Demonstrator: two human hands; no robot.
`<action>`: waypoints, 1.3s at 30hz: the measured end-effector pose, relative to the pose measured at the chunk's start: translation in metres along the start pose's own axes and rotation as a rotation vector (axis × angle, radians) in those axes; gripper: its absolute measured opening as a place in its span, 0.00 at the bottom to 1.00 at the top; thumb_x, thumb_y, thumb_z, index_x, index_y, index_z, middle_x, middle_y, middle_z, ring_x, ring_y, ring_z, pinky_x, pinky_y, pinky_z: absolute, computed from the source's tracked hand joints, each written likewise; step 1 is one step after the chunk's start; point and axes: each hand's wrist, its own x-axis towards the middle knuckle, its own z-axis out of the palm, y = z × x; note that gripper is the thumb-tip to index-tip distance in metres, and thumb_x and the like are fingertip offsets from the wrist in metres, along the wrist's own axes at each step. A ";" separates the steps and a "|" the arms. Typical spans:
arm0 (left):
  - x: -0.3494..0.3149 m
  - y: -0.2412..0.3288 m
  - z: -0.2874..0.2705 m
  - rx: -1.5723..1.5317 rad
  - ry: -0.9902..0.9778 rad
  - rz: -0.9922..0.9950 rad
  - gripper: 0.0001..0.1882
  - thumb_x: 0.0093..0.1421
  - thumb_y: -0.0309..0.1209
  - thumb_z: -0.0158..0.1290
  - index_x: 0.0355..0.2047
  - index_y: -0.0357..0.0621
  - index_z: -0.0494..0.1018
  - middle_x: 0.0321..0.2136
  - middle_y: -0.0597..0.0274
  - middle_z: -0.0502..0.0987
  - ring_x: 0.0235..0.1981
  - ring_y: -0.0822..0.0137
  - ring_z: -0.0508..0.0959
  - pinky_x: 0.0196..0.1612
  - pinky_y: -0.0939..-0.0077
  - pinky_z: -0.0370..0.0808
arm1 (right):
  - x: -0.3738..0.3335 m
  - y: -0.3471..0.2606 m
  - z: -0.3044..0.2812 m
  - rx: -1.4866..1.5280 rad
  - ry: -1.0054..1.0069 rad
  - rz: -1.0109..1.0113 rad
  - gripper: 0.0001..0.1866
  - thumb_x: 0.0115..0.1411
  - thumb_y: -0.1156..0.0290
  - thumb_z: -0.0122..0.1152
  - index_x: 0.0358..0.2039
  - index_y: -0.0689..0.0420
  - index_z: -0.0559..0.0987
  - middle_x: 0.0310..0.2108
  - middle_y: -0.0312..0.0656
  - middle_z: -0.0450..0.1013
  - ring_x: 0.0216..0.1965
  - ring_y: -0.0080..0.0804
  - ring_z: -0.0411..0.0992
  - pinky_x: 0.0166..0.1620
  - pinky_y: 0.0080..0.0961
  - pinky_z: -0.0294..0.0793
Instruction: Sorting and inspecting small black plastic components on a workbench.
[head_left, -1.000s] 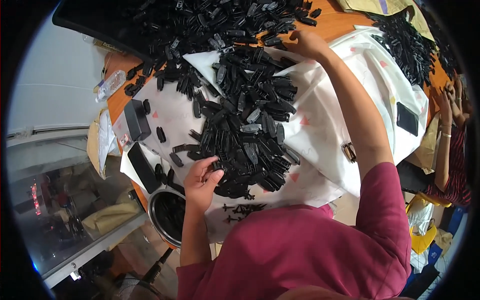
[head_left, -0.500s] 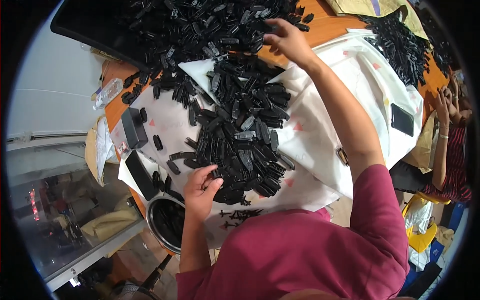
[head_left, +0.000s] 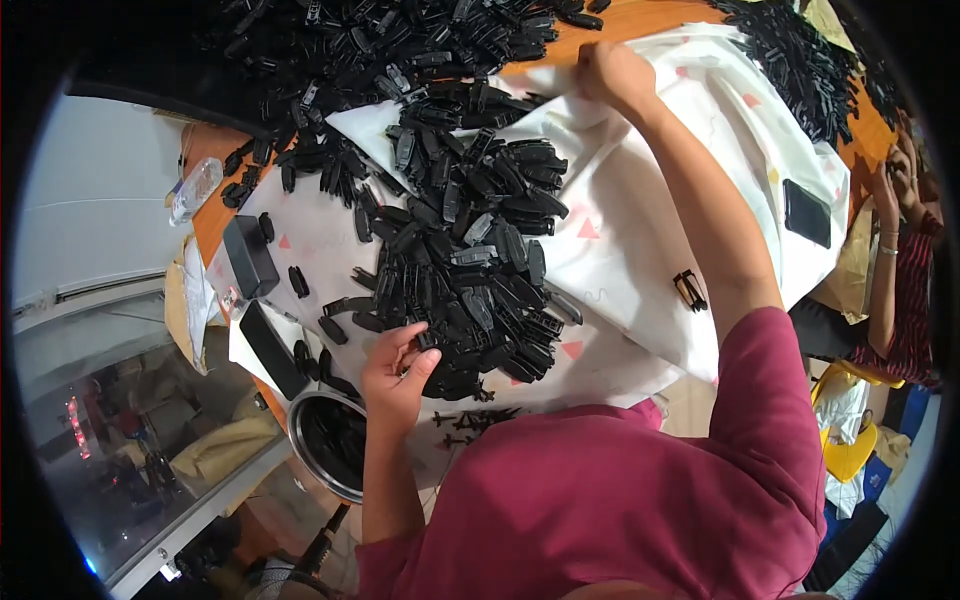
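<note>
My left hand point(head_left: 392, 385) is at the near left edge of a heap of small elongated black plastic pieces point(head_left: 480, 255). Thumb and fingers pinch one black plastic piece point(head_left: 423, 338); its exact kind is unclear. At the far side, my right hand point(head_left: 615, 78) is closed on the far edge of a white sheet point(head_left: 640, 230) with red triangles; its fingertips are hidden. Part of the sheet lies under the heap. A white flat piece point(head_left: 368, 130) sticks out among the black pieces. To the right, a single black piece point(head_left: 690, 290) rests on the sheet.
A larger black heap point(head_left: 380, 45) spreads at the back. On the left are a dark grey block point(head_left: 250, 255), a black slab point(head_left: 273, 350), a metal-rimmed bowl point(head_left: 300, 440) and a plastic bottle point(head_left: 197, 190). A phone point(head_left: 806, 213) and a co-worker's hands point(head_left: 895, 185) are at right.
My right hand has moved right and nearer from above the back heap and closed; the sheet's far edge has shifted over bare wood. My left hand keeps its pinch. The view has shifted slightly.
</note>
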 end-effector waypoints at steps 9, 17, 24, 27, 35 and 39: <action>0.002 0.012 -0.001 0.055 0.010 -0.080 0.17 0.52 0.22 0.53 0.43 0.36 0.67 0.33 0.61 0.74 0.35 0.74 0.72 0.39 0.84 0.68 | 0.088 0.030 0.034 -0.068 0.408 0.140 0.16 0.53 0.60 0.51 0.37 0.58 0.74 0.30 0.52 0.74 0.28 0.46 0.74 0.32 0.37 0.73; 0.004 0.002 -0.005 0.073 0.053 -0.017 0.18 0.51 0.20 0.52 0.44 0.35 0.67 0.34 0.63 0.73 0.35 0.75 0.72 0.39 0.85 0.68 | 0.028 -0.013 -0.002 0.539 0.431 -0.260 0.14 0.49 0.63 0.56 0.33 0.60 0.73 0.29 0.56 0.72 0.35 0.51 0.70 0.38 0.40 0.69; 0.037 0.030 0.011 0.150 0.009 0.101 0.15 0.48 0.21 0.56 0.38 0.38 0.72 0.36 0.62 0.71 0.32 0.76 0.71 0.35 0.86 0.68 | -0.007 -0.062 -0.021 0.712 -0.316 -0.174 0.25 0.50 0.66 0.59 0.49 0.59 0.67 0.36 0.51 0.72 0.35 0.45 0.72 0.35 0.34 0.72; 0.049 0.037 0.010 0.212 -0.004 0.229 0.12 0.49 0.26 0.56 0.36 0.41 0.73 0.38 0.60 0.72 0.37 0.69 0.72 0.40 0.79 0.68 | -0.008 -0.026 -0.002 0.898 -0.407 -0.065 0.25 0.55 0.61 0.55 0.51 0.56 0.65 0.43 0.52 0.67 0.32 0.43 0.73 0.34 0.33 0.73; 0.111 0.020 0.003 0.718 -0.027 0.415 0.15 0.49 0.37 0.55 0.36 0.43 0.74 0.47 0.53 0.69 0.47 0.52 0.69 0.50 0.66 0.65 | -0.060 -0.099 0.002 0.333 -0.219 -0.357 0.30 0.55 0.54 0.55 0.56 0.47 0.61 0.48 0.52 0.67 0.50 0.47 0.65 0.51 0.31 0.63; 0.107 0.037 -0.011 0.750 -0.327 0.305 0.16 0.50 0.36 0.54 0.38 0.42 0.72 0.50 0.52 0.67 0.49 0.52 0.68 0.51 0.67 0.64 | -0.089 -0.120 -0.012 0.387 -0.258 -0.514 0.25 0.52 0.65 0.59 0.52 0.51 0.68 0.45 0.49 0.67 0.47 0.46 0.66 0.50 0.31 0.64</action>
